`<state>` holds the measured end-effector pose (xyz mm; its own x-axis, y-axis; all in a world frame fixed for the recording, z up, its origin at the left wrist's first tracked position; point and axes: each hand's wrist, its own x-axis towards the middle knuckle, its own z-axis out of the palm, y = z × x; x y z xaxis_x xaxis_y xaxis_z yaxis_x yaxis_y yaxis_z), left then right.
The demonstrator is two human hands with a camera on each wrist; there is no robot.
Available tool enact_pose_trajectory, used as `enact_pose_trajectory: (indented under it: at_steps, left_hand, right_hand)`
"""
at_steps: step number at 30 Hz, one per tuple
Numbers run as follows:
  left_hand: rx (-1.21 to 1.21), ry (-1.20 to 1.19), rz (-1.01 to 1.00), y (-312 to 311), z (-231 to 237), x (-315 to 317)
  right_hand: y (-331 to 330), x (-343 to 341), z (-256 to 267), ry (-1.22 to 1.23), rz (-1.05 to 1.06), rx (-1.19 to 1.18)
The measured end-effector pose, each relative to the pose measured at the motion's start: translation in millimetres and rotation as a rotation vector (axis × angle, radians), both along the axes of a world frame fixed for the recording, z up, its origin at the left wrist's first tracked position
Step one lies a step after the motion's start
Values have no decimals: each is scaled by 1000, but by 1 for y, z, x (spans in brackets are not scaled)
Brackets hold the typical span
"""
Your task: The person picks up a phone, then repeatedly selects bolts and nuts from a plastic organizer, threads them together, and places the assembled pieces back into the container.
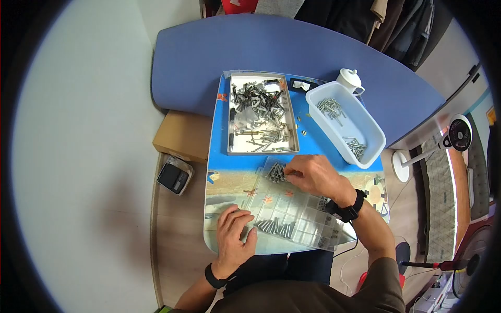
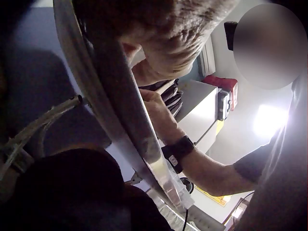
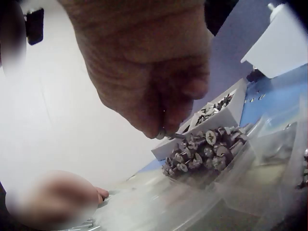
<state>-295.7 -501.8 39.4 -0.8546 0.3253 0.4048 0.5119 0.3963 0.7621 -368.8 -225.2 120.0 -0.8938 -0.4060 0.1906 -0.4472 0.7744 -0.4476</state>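
My right hand is over the far corner compartment of a clear plastic divider box. In the right wrist view its fingertips pinch a small metal screw. Just below lies a heap of cross-head screws, packed heads up in that compartment. The left hand rests at the box's near left side, fingers loosely bent and holding nothing. Close to its thumb, a row of longer silver screws lies in a near compartment.
Behind the divider box stands a shallow white tray of mixed bolts and screws. A pale plastic tub at the right holds two groups of screws. A lidded white cup and small black object stand at the back of the patterned table.
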Motion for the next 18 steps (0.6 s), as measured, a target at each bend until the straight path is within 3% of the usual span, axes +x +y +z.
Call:
enact_pose_trajectory:
  at_steps: [9, 10, 12, 13, 15, 18]
  left_hand:
    - [175, 167, 68, 0, 16, 12]
    - [175, 175, 61, 3, 21, 18]
    - [538, -345, -41, 13, 36, 36]
    - [535, -341, -45, 19, 42, 43]
    - [774, -675, -248, 33, 55, 54]
    - [822, -794, -296, 47, 57, 74]
  right_hand:
    - [-13, 62, 28, 132, -53, -302]
    - [-16, 73, 30, 242, 6, -294]
    - [-23, 94, 33, 400, 99, -279]
    - [-26, 106, 34, 405, 95, -280]
    - [-34, 130, 33, 482, 95, -325]
    - [-43, 160, 22, 568, 63, -310]
